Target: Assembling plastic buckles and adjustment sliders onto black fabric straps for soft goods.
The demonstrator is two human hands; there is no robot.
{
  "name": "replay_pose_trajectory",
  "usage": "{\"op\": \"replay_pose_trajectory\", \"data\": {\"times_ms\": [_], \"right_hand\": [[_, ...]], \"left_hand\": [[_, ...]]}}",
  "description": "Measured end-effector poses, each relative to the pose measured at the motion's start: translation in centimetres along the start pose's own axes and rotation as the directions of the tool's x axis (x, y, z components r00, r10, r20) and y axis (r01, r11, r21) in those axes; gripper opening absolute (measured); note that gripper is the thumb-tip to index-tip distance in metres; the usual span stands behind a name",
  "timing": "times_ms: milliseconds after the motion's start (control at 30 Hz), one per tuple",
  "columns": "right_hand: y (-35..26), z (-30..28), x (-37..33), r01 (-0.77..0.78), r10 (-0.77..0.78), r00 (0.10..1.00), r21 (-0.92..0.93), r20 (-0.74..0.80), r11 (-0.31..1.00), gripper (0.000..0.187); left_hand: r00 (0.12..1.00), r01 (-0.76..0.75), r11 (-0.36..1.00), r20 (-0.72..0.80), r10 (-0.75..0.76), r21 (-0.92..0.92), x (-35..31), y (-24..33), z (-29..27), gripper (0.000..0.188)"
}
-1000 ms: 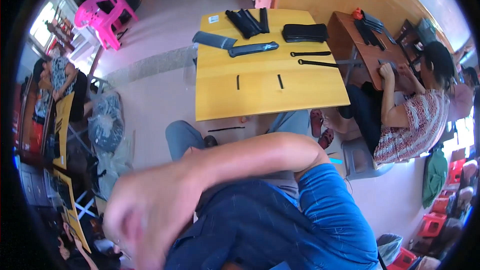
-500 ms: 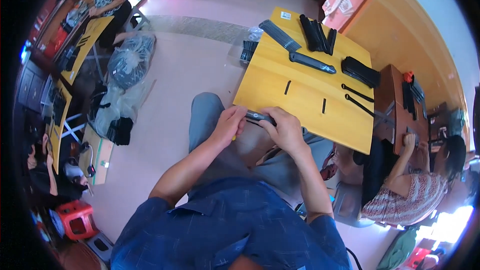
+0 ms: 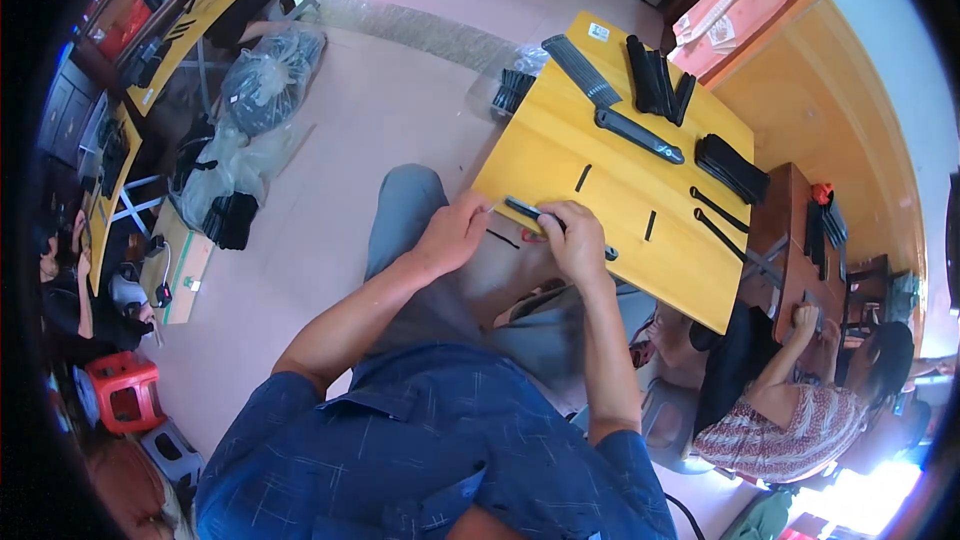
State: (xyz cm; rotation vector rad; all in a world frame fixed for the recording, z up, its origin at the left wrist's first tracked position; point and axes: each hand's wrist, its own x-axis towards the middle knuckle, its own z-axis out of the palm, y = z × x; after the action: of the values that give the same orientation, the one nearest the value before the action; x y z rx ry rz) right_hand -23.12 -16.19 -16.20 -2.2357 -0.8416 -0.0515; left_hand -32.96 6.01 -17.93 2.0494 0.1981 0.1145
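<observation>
Grip black strap [image 3: 524, 209] firmly in right hand [image 3: 580, 245], aiming tip toward left hand [image 3: 452, 237], pinched narrow, can't tell on what.

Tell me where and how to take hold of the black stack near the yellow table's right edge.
Grip the black stack across its middle, probably best from above, over its two long sides. It lies flat and elongated, with visible thickness to pinch, while the two looped straps lie close along its near side.
</observation>
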Motion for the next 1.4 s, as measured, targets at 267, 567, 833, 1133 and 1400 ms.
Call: {"op": "replay_pose_trajectory", "data": {"times_ms": [267, 567, 833, 1133, 1400], "right_hand": [[0.0, 0.6, -0.1, -0.062, 0.063, 0.998, 0.028, -0.024, 0.998, 0.014], [0.0, 1.0, -0.4, -0.08, 0.085, 0.995, 0.09, -0.048, 0.993, 0.014], [-0.1, 1.0, -0.5, -0.018, 0.023, 0.995, 0.057, -0.097, 0.998, 0.012], [-0.1, 1.2, -0.7, -0.03, 0.038, 0.993, 0.078, -0.107, 0.996, 0.012], [-0.3, 1.0, -0.6, -0.045, 0.053, 0.993, 0.079, -0.103, 0.996, 0.012]], "left_hand": [[0.931, -0.36, 0.848, 0.094, 0.353, 0.389, 0.1, 3.0, -1.3, 0.014], [0.887, -0.454, 0.728, 0.185, 0.423, 0.515, 1.5, 3.0, -0.4, 0.012], [0.899, -0.437, 0.743, 0.219, 0.379, 0.507, 1.5, 3.1, 0.3, 0.013], [0.874, -0.482, 0.724, 0.205, 0.441, 0.494, 1.4, 3.1, 0.2, 0.012], [0.856, -0.51, 0.74, 0.177, 0.486, 0.437, 1.2, 3.0, 0.1, 0.015]]}}
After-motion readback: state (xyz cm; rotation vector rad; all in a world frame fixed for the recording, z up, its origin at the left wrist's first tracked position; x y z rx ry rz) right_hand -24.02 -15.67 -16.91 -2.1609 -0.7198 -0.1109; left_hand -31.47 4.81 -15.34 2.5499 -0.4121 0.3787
